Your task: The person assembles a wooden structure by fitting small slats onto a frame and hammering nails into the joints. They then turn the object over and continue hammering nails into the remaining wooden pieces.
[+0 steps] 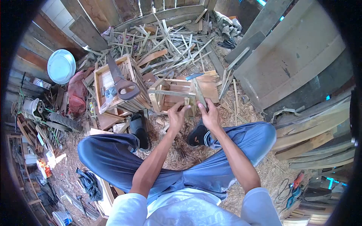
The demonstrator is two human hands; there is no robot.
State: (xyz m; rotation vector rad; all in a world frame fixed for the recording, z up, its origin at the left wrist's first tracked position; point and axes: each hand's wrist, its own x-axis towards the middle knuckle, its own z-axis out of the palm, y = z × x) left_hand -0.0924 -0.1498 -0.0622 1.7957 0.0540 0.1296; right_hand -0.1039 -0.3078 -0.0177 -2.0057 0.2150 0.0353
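Note:
In front of me, a small slatted wooden crate (160,92) stands on the shavings-covered ground. My left hand (177,116) is at its near right corner, thumb and fingers pinched together; whatever they hold is too small to make out. My right hand (210,116) is closed around the lower end of a hammer (199,92). The hammer's wooden handle slants away from me along the crate's right side, its bluish head farthest from me.
A handsaw (117,77) lies across stacked wooden crates (135,84) on the left. Beyond is a pile of thin wood strips (177,49). Large boards (286,56) lean at the right. A power tool with a cord (293,196) lies at the lower right.

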